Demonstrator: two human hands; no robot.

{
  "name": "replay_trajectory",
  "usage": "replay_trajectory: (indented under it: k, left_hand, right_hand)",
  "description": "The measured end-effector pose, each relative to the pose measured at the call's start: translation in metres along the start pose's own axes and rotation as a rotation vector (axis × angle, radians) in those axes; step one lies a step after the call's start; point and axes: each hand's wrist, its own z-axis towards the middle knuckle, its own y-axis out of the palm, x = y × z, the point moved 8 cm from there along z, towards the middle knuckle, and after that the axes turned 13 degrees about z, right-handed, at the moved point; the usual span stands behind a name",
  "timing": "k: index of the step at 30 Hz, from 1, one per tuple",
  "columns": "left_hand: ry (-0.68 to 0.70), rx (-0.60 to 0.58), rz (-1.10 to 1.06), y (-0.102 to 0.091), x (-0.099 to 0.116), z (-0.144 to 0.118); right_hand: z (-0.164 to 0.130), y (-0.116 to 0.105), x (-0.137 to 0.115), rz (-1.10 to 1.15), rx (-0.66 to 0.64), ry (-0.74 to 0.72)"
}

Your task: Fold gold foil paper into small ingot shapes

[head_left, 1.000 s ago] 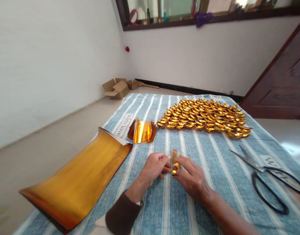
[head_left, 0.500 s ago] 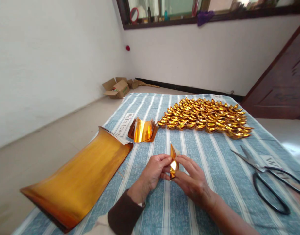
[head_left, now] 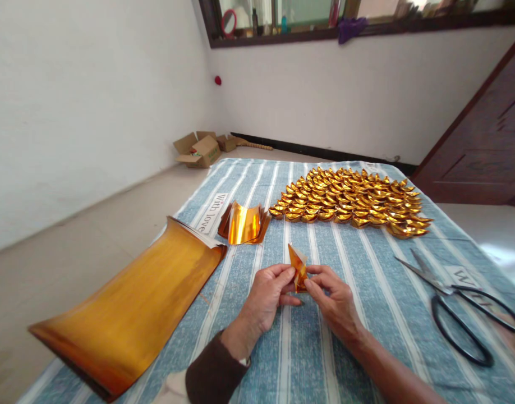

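Note:
Between my two hands is a small folded piece of gold foil paper, its pointed upper end standing up and showing a pale underside. My left hand pinches its left side between thumb and fingers. On the other side, my right hand grips the lower right part with thumb and forefinger. The fingers cover some of the folds. Beyond the hands lies a small stack of cut gold foil sheets, curling at the edges. Many folded gold paper ingots sit in rows at the far right of the table.
A large stack of gold foil sheets lies at the left, overhanging the table edge. Black-handled scissors rest partly open at the right on the striped tablecloth. An open cardboard box stands on the floor by the wall.
The paper's lower part has been folded up, so the piece looks shorter and more angled. My right fingers have shifted along it; both hands keep hold.

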Motion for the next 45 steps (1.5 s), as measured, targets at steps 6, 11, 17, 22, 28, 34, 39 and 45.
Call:
replay_trajectory:
  k: [6,11,17,22,28,34,39,45]
  left_hand:
    - [0.017,0.012,0.072,0.004,0.0,-0.002]
    - [0.009,0.01,0.081,0.005,-0.002,-0.001]
    - [-0.019,0.012,0.094,0.007,-0.004,-0.002]
    - [-0.028,0.011,0.123,0.006,-0.006,-0.002]
    - [-0.016,0.017,0.172,0.006,-0.004,-0.002]
    - [0.09,0.065,0.235,0.004,0.007,-0.003]
    - [0.169,0.105,0.278,0.002,0.013,-0.004]
    - [0.172,0.092,0.276,0.004,0.012,-0.003]
  right_hand:
    - [0.002,0.0,0.004,0.03,0.018,0.032]
    - [0.002,0.0,0.004,0.01,0.03,-0.002]
    - [0.0,0.001,0.0,-0.042,0.011,-0.083]
    - [0.001,0.002,-0.001,-0.069,-0.001,-0.122]
    - [0.002,0.003,-0.002,-0.071,-0.03,-0.118]
    - [0.003,-0.004,0.012,-0.028,0.018,0.045]
    - [0.005,-0.005,0.018,0.021,-0.056,0.163]
    - [0.004,0.001,0.017,0.069,-0.153,0.196]
